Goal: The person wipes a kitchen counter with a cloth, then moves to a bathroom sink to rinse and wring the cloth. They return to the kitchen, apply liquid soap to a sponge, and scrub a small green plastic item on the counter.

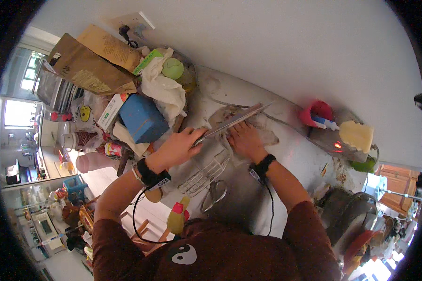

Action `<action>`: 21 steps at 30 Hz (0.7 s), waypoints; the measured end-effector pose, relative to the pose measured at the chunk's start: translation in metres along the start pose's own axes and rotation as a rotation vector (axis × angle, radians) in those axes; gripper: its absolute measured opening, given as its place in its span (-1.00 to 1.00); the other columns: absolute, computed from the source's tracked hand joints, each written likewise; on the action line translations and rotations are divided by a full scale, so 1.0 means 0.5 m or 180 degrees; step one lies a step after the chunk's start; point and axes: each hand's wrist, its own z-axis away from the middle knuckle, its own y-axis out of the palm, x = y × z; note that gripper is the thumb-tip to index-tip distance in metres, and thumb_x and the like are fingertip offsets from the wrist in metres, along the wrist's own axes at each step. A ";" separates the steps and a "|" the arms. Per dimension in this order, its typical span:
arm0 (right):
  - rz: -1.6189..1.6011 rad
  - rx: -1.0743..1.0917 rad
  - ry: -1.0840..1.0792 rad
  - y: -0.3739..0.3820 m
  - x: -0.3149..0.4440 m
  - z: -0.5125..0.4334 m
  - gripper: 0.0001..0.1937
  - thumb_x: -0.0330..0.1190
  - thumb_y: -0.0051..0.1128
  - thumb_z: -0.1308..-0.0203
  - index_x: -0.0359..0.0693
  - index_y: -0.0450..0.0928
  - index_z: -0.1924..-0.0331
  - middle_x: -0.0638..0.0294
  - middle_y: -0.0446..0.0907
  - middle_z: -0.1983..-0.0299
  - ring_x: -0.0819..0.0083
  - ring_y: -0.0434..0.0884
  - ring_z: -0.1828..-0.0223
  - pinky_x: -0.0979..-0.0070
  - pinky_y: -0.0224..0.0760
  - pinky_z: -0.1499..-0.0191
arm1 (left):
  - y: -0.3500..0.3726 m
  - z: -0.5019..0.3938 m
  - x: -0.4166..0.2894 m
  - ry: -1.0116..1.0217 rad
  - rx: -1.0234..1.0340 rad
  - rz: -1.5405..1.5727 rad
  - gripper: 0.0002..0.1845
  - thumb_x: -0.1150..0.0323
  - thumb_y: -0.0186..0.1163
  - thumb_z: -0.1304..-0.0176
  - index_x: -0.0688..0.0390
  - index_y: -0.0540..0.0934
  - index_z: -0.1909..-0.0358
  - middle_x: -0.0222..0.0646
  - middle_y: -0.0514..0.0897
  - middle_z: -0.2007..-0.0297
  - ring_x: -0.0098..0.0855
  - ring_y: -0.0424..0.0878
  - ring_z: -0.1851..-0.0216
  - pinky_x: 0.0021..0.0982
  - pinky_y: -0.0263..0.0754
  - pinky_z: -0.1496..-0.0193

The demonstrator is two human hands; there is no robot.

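My left hand [177,147] grips the near end of a long, thin, flat metal piece [232,123], seen almost edge-on and slanting up to the right. Whether it is a blade or a tray edge I cannot tell. My right hand [246,140] lies just below its middle, fingertips partly hidden against a crumpled clear plastic bag [269,135]. Brownish contents show in the bag behind the metal piece. Between my forearms a wire rack [207,172] rests on the light worktop [288,168]. A metal-rimmed loop [213,196] lies below the rack.
Left of my hands crowd a blue box [143,117], a white cloth [163,84], brown paper bags [95,68] and a pink bottle [93,162]. At right, along the wall [267,45], stand a red cup [316,112] and a power strip with a red light [337,144]. A cable [228,104] runs behind the bag.
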 end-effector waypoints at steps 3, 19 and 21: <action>0.0084 -0.0636 -0.0382 0.023 -0.004 -0.094 -0.42 -0.13 -0.08 -0.37 -0.27 0.29 -0.38 0.03 0.33 -0.39 0.11 0.29 -0.41 0.12 0.08 -0.44 | -0.004 0.009 0.001 -0.0093 -0.0062 -0.0022 -0.41 0.29 0.20 -0.28 -0.03 0.30 -0.35 -0.02 0.53 0.11 0.13 0.60 0.23 0.01 0.53 0.19; 0.0163 -0.0710 0.0315 0.113 -0.024 -0.262 -0.45 -0.07 -0.06 -0.31 -0.12 0.37 -0.33 0.15 0.38 -0.36 0.20 0.31 -0.39 0.16 0.03 -0.45 | -0.007 0.053 0.006 -0.0599 -0.0366 0.0246 -0.40 0.28 0.18 -0.30 0.00 0.29 -0.37 0.01 0.53 0.08 0.10 0.59 0.15 -0.03 0.52 0.13; -0.0086 -0.1286 0.0424 0.079 -0.005 -0.189 -0.50 -0.11 0.06 -0.23 -0.05 0.50 -0.25 0.17 0.53 -0.26 0.18 0.45 -0.30 0.13 0.19 -0.38 | -0.003 0.049 0.013 -0.0427 -0.0400 0.0133 -0.42 0.27 0.16 -0.31 0.02 0.30 -0.36 0.00 0.53 0.09 0.09 0.59 0.15 -0.03 0.52 0.14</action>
